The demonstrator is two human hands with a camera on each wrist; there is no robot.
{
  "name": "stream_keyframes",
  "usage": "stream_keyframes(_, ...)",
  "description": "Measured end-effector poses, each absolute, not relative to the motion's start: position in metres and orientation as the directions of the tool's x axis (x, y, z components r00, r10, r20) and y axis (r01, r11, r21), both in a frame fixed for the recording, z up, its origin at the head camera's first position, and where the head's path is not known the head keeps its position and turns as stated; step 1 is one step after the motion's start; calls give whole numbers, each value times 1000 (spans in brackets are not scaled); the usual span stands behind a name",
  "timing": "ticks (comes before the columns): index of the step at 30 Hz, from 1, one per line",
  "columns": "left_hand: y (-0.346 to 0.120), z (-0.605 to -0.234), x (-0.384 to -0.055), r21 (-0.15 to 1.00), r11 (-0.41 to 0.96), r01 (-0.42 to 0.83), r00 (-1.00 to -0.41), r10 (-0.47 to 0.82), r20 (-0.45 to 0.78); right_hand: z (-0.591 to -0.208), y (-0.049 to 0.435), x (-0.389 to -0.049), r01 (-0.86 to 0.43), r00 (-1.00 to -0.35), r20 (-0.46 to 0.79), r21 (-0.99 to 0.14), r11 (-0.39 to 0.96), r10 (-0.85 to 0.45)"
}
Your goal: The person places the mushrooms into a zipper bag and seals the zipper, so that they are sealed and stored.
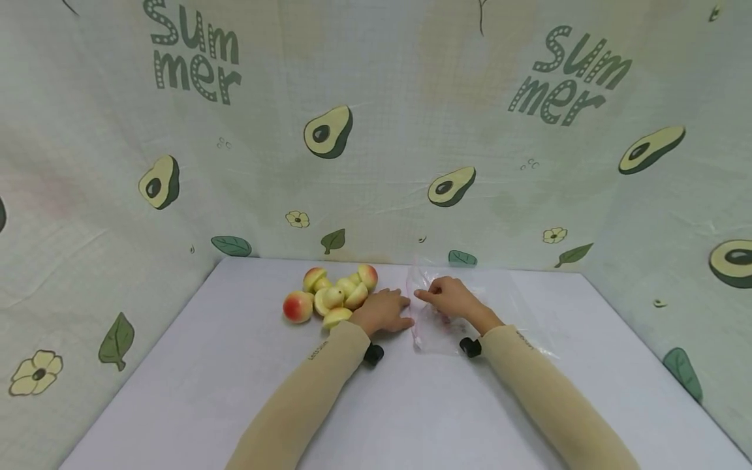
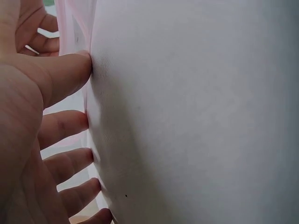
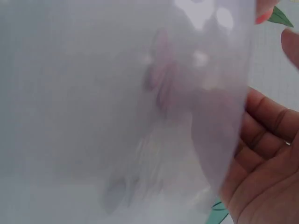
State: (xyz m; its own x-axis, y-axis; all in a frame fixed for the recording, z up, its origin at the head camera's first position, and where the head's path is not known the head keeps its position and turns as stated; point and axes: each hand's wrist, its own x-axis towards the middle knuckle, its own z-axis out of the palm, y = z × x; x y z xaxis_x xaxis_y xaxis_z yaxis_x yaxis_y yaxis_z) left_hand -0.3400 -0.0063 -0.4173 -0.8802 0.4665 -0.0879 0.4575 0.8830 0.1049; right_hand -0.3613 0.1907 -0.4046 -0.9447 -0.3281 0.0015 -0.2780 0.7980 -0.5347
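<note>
A clear plastic zip bag [image 1: 435,336] with a pink strip along its left edge lies flat on the table. Just left of that strip, my left hand [image 1: 383,311] is spread, palm down. Its fingertips [image 2: 77,63] touch the tabletop right by the bag's pink edge. My right hand [image 1: 454,299] is over the bag, thumb pointing left. In the right wrist view its bent fingers [image 3: 268,123] meet the plastic, while the thumb [image 3: 290,46] stands apart from them. Blurred pink print shows on the bag there.
Several yellow mushroom-shaped pieces with red-tinged caps [image 1: 298,307] are heaped left of my left hand, close to its wrist. The white table [image 1: 223,391] backs onto a hanging cloth [image 1: 388,78] printed with avocados and leaves, which also flanks both sides.
</note>
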Motion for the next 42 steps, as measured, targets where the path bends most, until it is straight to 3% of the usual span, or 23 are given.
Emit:
stream_keyframes(9, -6, -418, -340, 103, 889, 445, -885, 455, -98, -408, 186, -364, -211, -955, -58, -557, 803, -291)
stream_keyframes(16, -6, -418, -340, 100, 892, 441, -889, 450, -90, -409, 187, -367, -251, -942, -44, -564, 787, -332)
stream_keyframes(29, -5, -417, -339, 98, 893, 439, -890, 447, -92, -404, 189, -358, -202, -923, -56, -769, 606, -380)
stream_keyframes(42, -5, -416, -339, 98, 894, 437, -889, 446, -102, -400, 206, -346, -234, -919, 8, -816, 529, -394)
